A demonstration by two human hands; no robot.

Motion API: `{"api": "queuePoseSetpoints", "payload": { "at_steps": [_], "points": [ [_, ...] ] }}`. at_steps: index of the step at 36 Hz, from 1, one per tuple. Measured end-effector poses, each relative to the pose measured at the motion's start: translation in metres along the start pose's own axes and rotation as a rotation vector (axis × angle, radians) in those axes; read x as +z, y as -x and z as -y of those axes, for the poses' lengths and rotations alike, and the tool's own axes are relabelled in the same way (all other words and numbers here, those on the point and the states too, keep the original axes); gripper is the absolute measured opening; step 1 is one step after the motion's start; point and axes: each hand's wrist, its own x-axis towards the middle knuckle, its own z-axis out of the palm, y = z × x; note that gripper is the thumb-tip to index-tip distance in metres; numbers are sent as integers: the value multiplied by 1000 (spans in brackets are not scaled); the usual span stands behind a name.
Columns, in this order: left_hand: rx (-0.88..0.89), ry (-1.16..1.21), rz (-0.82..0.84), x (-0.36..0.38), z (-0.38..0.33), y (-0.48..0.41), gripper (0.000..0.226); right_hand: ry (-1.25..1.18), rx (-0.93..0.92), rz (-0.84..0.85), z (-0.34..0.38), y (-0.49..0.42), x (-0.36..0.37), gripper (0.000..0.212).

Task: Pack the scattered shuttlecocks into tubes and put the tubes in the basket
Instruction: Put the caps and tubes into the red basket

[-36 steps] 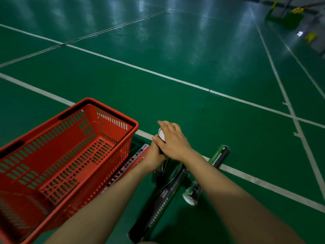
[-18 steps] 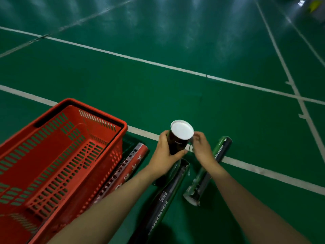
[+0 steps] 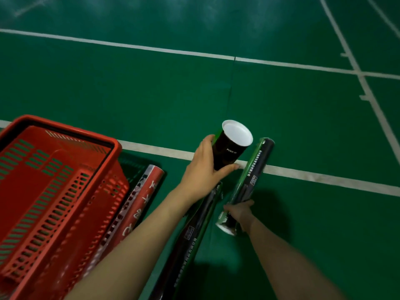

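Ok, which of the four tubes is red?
The red tube lying beside the basket. The other three are black and green; the left hand and the right hand each grip one.

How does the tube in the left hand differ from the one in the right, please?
The left-hand tube stands upright, white cap showing; the right-hand tube lies flat on the floor. The left-hand tube is gripped near its cap, the right-hand tube at its closer end. Both are dark, printed tubes.

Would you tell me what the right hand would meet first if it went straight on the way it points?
Probably the long black-and-green cardboard tube lying just up-left of the right hand, which grips a green-sided dark cardboard tube. Both seem at floor level, though depth is unclear.
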Motion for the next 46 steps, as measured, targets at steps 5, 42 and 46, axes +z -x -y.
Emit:
{"api": "queuePoseSetpoints", "payload": {
  "at_steps": [5, 42, 46],
  "points": [
    [6, -47, -3, -3, -5, 6, 85, -59, -68, -30, 9, 10, -7, 91],
    [-312, -645, -50, -137, -4, 174, 98, -184, -381, 538, 160, 351, -12, 31],
    [-300, -443, -156, -144, -5, 185, 78, -148, -411, 539, 160, 370, 4, 40]
  ]
}}
